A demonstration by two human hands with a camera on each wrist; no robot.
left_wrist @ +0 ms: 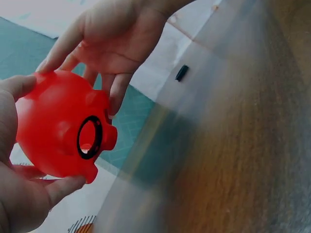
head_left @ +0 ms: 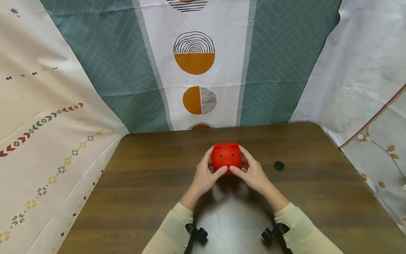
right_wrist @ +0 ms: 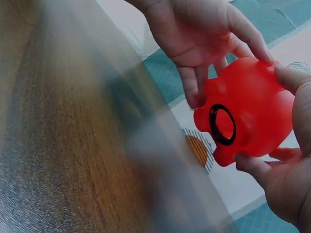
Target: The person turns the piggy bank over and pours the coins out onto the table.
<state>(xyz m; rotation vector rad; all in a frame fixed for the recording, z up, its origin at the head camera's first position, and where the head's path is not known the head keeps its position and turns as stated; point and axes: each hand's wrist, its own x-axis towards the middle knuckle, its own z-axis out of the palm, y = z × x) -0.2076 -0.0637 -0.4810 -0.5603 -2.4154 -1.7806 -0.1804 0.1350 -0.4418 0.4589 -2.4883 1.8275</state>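
Note:
Between both hands, a red piggy bank (head_left: pixel 226 157) is held up over the table, its face toward the head camera. My left hand (head_left: pixel 204 175) grips its left side and my right hand (head_left: pixel 252 173) its right, both thumbs near the snout. Underneath, the left wrist view shows the bank's stubby feet and an uncovered round hole with a black ring (left_wrist: pixel 90 137). The same black ring (right_wrist: pixel 222 124) shows in the right wrist view. A small round black plug (head_left: pixel 279 165) lies on the table to the right of my right hand.
The brown wooden table (head_left: pixel 152 183) has patterned cloths hanging round it: a green and white cloth (head_left: pixel 272 63) behind, a cream one (head_left: pixel 57 141) at left, a white one (head_left: pixel 364 106) at right. Black wrist cameras are strapped to both sleeves.

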